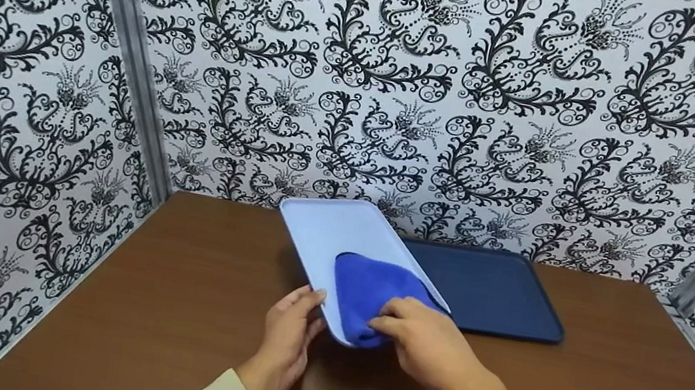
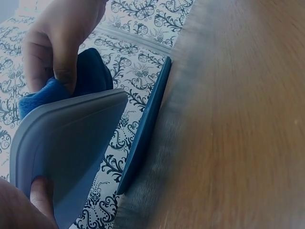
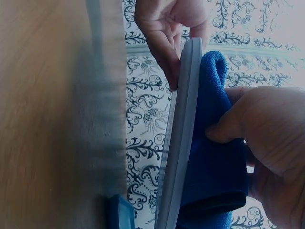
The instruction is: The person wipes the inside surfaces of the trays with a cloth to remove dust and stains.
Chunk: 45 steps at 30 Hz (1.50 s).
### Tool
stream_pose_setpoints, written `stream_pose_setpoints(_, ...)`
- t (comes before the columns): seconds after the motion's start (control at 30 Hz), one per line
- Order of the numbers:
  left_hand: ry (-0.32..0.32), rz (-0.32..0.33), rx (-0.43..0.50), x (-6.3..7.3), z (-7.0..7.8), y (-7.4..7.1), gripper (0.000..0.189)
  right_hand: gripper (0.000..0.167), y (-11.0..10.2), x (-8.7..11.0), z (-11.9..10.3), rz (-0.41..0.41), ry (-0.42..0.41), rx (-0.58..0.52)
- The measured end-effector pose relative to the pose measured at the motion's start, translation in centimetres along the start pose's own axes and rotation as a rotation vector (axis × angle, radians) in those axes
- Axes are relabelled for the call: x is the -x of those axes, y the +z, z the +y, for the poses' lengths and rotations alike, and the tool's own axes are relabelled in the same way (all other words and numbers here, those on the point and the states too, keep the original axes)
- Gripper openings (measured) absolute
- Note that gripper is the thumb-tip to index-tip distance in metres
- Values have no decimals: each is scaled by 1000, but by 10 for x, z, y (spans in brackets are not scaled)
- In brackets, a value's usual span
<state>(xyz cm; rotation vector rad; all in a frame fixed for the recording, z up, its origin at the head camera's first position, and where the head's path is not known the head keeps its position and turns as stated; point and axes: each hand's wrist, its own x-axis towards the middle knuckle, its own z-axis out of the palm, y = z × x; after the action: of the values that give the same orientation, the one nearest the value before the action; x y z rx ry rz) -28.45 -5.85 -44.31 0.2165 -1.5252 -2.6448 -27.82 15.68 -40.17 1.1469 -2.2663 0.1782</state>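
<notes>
A light blue tray (image 1: 321, 229) is held tilted above the table by my left hand (image 1: 291, 332), thumb on its rim and fingers beneath, as the left wrist view shows from below. Over the tray's near end lies a bright blue cloth (image 1: 367, 289), bunched under my right hand (image 1: 426, 336). The right thumb and fingers pinch the cloth against the tray's face. In the right wrist view the cloth (image 3: 209, 167) hangs in a fold between that hand and the tray's edge (image 3: 183, 129).
A dark blue tray (image 1: 492, 291) lies on the brown wooden table (image 1: 183, 308), behind and to the right of the held tray. Patterned black-and-white walls (image 1: 392, 90) enclose the table at the back and sides.
</notes>
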Motion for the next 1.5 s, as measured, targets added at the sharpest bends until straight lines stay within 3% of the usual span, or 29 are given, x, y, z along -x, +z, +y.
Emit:
stream_pose_setpoints(0.4, 1, 8, -16, 0, 1, 1, 58, 39, 1, -3, -2, 77, -91, -39)
stream_pose_setpoints(0.8, -2, -25, 31, 3, 1, 2, 47, 40, -10, 4, 20, 20, -86, -131)
stream_pose_setpoints(0.97, 1, -48, 36, 3, 1, 1, 42, 40, -10, 8, 29, 9, -50, -110)
stream_pose_setpoints(1.5, 10, -35, 38, 3, 1, 1, 42, 37, -3, 16, 44, -61, 147, -28)
